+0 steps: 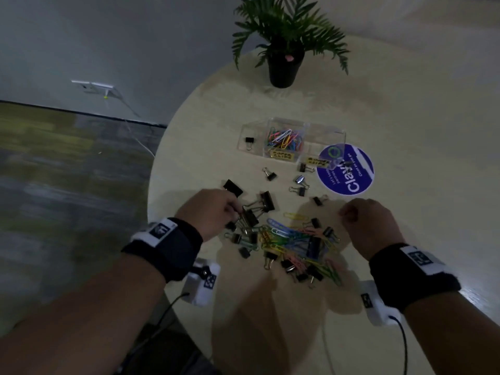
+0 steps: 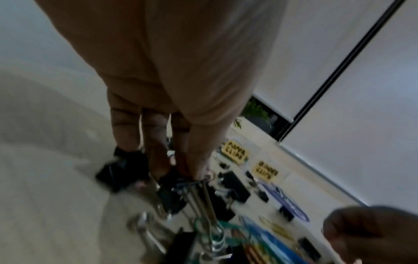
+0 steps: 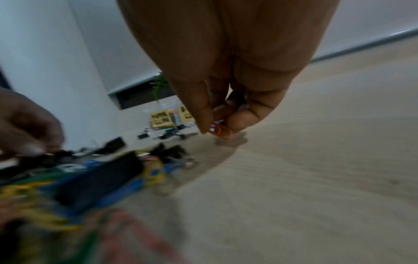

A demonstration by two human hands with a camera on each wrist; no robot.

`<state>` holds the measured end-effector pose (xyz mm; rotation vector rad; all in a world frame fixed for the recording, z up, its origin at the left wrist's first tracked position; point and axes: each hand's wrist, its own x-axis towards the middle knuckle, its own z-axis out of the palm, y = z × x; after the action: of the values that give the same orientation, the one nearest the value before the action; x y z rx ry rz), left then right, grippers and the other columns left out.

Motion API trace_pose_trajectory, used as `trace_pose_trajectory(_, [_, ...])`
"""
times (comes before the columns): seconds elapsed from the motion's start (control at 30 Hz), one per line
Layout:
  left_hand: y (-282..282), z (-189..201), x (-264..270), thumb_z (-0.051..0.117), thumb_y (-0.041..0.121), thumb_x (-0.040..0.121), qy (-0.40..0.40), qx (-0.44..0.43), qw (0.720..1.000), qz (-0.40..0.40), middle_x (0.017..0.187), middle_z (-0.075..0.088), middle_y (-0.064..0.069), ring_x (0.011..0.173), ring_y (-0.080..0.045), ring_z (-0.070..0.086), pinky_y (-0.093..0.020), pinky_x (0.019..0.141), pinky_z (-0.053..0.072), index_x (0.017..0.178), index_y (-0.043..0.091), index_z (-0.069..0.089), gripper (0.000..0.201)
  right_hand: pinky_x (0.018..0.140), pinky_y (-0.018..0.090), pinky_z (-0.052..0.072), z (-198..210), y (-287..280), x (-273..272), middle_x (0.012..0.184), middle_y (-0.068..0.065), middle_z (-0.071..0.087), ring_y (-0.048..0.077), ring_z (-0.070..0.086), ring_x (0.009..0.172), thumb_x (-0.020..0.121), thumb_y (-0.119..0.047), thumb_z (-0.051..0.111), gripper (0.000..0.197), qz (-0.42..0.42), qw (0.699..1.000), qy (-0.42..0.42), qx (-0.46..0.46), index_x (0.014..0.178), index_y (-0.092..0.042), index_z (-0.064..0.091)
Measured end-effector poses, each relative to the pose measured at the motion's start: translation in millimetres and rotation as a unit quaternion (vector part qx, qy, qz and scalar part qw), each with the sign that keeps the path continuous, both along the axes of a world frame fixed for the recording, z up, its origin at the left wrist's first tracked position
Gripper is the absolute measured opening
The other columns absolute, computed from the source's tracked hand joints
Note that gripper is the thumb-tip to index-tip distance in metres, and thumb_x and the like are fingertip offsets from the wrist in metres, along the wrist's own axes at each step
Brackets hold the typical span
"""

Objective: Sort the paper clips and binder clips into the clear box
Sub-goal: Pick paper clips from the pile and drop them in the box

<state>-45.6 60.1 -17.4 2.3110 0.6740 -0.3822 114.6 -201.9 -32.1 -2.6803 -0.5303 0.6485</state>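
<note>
The left hand [image 1: 209,209] pinches the wire handle of a binder clip [image 2: 203,198] that sits tangled in the pile [image 1: 286,244] on the table [image 1: 405,239]. The right hand [image 1: 370,226] pinches an orange paper clip [image 3: 218,131]. Lifting could drag hooked neighbours along and scatter them, or drop them in the wrong section of the clear box [image 1: 290,140] beyond.

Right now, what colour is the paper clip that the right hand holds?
Orange. The right hand pinches the paper clip between its fingertips; the right wrist view shows it best.
</note>
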Motion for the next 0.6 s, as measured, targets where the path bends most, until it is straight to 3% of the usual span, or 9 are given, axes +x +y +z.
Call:
trace_pose_trajectory(0.1, [-8.5, -13.6, 8.4, 0.059, 0.015, 0.090, -0.029, 0.006, 1.000, -0.002, 0.087, 0.062, 0.006, 0.081, -0.014, 0.061, -0.029, 0.072, 0.048, 0.089, 0.022, 0.067, 0.011, 0.070, 0.025, 0.036, 10.2, 10.0, -31.0, 0.088, -0.003, 0.055, 0.016, 0.053, 0.080, 0.085, -0.008, 0.061, 0.015, 0.085, 0.991, 0.067, 0.074, 0.086, -0.022, 0.065])
trace_pose_trajectory(0.2, [-7.3, -20.3, 24.4, 0.060, 0.014, 0.090, -0.069, 0.014, 0.997, 0.013, 0.091, 0.056, 0.005, 0.083, -0.014, 0.056, -0.025, 0.072, 0.041, 0.091, 0.023, 0.067, 0.011, 0.063, 0.018, 0.037, 2.9, 19.5, -52.2, 0.088, -0.007, 0.058, 0.012, 0.053, 0.076, 0.084, -0.006, 0.059, 0.026, 0.162, 0.974, 0.137, 0.079, 0.080, -0.032, 0.058])
trace_pose_trajectory(0.33, [-4.2, -13.8, 38.8, 0.063, 0.017, 0.090, -0.110, 0.012, 0.994, 0.012, 0.092, 0.058, 0.003, 0.085, -0.013, 0.056, -0.024, 0.075, 0.041, 0.092, 0.021, 0.068, 0.007, 0.060, 0.014, 0.033, -4.5, 23.2, -45.8, 0.084, -0.005, 0.056, 0.014, 0.049, 0.073, 0.085, -0.007, 0.059, 0.025, 0.118, 0.984, 0.076, 0.106, 0.080, -0.031, 0.054])
trace_pose_trajectory(0.47, [8.4, -2.6, 22.6, 0.065, 0.017, 0.088, -0.145, 0.032, 0.987, 0.056, 0.091, 0.061, 0.004, 0.084, -0.010, 0.057, -0.024, 0.075, 0.046, 0.094, 0.017, 0.070, 0.007, 0.070, 0.027, 0.044, 2.4, 22.1, -34.5, 0.089, -0.003, 0.061, 0.016, 0.057, 0.077, 0.086, -0.008, 0.061, 0.016, 0.061, 0.984, 0.037, 0.161, 0.085, -0.023, 0.062])
trace_pose_trajectory(0.6, [32.0, -8.0, -17.5, 0.065, 0.020, 0.089, -0.106, 0.092, 0.971, 0.195, 0.086, 0.065, 0.004, 0.082, -0.013, 0.060, -0.023, 0.075, 0.044, 0.092, 0.019, 0.069, 0.005, 0.078, 0.033, 0.043, 2.3, 34.3, -41.6, 0.094, 0.000, 0.061, 0.021, 0.054, 0.089, 0.084, -0.006, 0.059, 0.014, 0.193, 0.971, -0.012, 0.139, 0.083, -0.020, 0.061])
